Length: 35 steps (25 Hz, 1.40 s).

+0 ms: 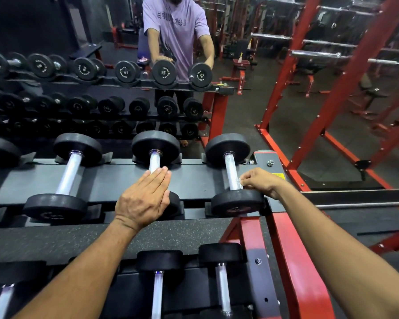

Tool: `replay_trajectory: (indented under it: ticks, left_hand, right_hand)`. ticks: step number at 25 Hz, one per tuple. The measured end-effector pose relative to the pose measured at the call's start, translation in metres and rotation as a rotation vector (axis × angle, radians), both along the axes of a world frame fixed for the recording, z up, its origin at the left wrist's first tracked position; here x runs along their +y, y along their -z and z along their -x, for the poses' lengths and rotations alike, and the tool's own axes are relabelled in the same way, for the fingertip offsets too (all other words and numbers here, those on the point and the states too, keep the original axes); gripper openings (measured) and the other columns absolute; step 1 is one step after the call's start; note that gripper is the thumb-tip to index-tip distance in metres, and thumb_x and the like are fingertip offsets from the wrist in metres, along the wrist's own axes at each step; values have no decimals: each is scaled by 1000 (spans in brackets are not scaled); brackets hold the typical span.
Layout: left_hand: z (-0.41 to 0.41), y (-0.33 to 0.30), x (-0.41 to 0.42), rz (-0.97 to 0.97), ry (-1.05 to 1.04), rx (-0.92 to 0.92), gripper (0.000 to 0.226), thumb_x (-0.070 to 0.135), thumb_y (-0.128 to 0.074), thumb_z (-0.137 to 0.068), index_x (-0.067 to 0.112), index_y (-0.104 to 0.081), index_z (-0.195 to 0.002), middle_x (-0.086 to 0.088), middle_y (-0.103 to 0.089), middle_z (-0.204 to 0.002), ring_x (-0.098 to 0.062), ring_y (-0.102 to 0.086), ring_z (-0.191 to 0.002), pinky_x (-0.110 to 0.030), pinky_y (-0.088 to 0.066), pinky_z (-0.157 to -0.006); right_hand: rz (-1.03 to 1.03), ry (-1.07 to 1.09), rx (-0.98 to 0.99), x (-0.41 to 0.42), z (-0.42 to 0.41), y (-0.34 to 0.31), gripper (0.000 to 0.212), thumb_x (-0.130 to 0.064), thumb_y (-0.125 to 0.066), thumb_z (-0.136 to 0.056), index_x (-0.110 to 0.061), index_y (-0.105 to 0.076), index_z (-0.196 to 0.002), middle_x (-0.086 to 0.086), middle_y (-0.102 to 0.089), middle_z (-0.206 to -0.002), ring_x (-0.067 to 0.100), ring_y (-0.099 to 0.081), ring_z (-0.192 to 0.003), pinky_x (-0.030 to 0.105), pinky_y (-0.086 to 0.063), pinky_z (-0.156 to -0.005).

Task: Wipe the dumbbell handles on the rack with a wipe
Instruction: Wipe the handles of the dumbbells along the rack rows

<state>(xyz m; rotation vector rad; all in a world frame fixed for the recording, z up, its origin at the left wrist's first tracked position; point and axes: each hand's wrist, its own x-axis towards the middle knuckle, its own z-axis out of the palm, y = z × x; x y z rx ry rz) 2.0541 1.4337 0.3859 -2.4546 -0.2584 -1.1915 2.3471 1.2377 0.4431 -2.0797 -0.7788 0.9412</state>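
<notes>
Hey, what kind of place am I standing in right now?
A gym's free-weights area, most likely: tiered dumbbell rack holding black dumbbells, a wall mirror behind it, and a red power rack with barbells.

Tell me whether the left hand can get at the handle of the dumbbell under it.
Probably yes. The left hand lies flat, fingers straight, right over that dumbbell handle, holding nothing; nothing sits between them. The right hand works the wipe on the neighbouring dumbbell.
</notes>
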Motion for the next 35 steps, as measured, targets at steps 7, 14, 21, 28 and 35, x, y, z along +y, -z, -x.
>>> replay_trajectory:
  ticks: [7, 14, 21, 28, 35]
  left_hand:
    - [1, 0, 0, -10, 7, 0, 47, 24, -42, -101, -2, -56, -138, -17, -57, -141, -25, -55, -133, -43, -46, -110]
    - [6, -3, 4, 2, 40, 4, 46, 26, -44, -101, 2, -59, -137, -15, -60, -139, -25, -58, -129, -42, -45, -110]
    - [19, -17, 8, 75, 164, 146, 49, 31, -35, -107, 2, -52, -143, -15, -54, -146, -26, -49, -138, -45, -40, -114]
    - [23, -28, 29, -73, 487, 459, 45, 19, -31, -109, -3, -47, -145, -18, -45, -152, -28, -37, -146, -47, -38, -115]
    - [23, -12, 31, -97, 436, 289, 41, 19, -50, -105, -1, -55, -139, -18, -47, -150, -29, -41, -143, -50, -41, -113]
  right_hand:
    - [153, -293, -993, 13, 20, -29, 14, -13, -53, -93, -11, -67, -94, 8, -67, -89, 26, -61, -84, 32, -42, -63]
    - [95, -1035, -1542, 55, -12, -32, 35, -13, -31, -90, -6, -65, -91, 8, -66, -93, 30, -62, -96, 40, -51, -85]
    - [158, -1045, -1467, 55, -12, -38, 45, -19, -22, -92, -5, -64, -100, 11, -65, -105, 32, -58, -111, 41, -44, -98]
    - [204, -1056, -1490, 40, -4, -30, 38, -15, -33, -104, -7, -55, -133, 9, -50, -142, 25, -33, -140, 33, -21, -115]
    - [199, -1278, -1078, 33, -8, -28, 25, -7, -56, -87, -22, -66, -104, -6, -62, -109, 17, -58, -102, 41, -49, -89]
